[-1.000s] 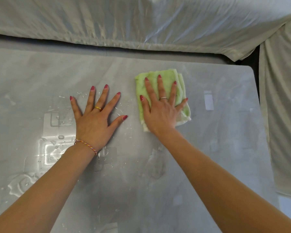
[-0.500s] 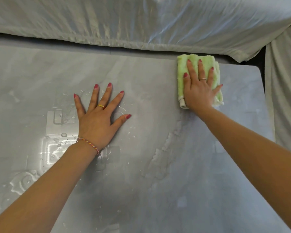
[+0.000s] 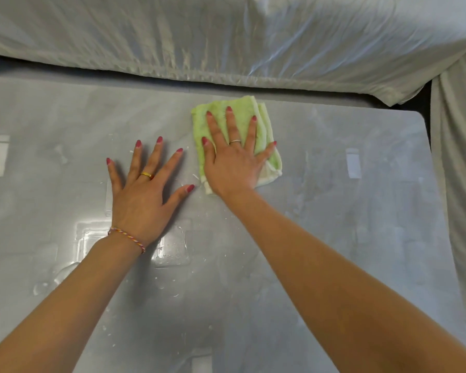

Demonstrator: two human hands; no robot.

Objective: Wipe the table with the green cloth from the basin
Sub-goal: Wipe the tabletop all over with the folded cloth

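- The left part of the table looks mostly dry, with a few droplets and a wet sheen near the left edge and toward the near edge; the basin is not in view.
- The left hand lies flat on the tabletop, fingers spread wide, holding nothing. It sits on the same wet patch as a second ago, so I judge it is only bracing the body.
- The green cloth, folded into a pad, lies near the far edge, just right of the table's middle. Half a second ago it was up by the far right corner; it has now been drawn back leftward, close to the left thumb.
- The right hand presses flat on the cloth, fingers splayed, not gripping it.
- This reads as back-and-forth strokes along the far edge: wiping is under way, and the puddles near the left hand look still untouched.
- The right edge and far right corner appear streaked and damp.
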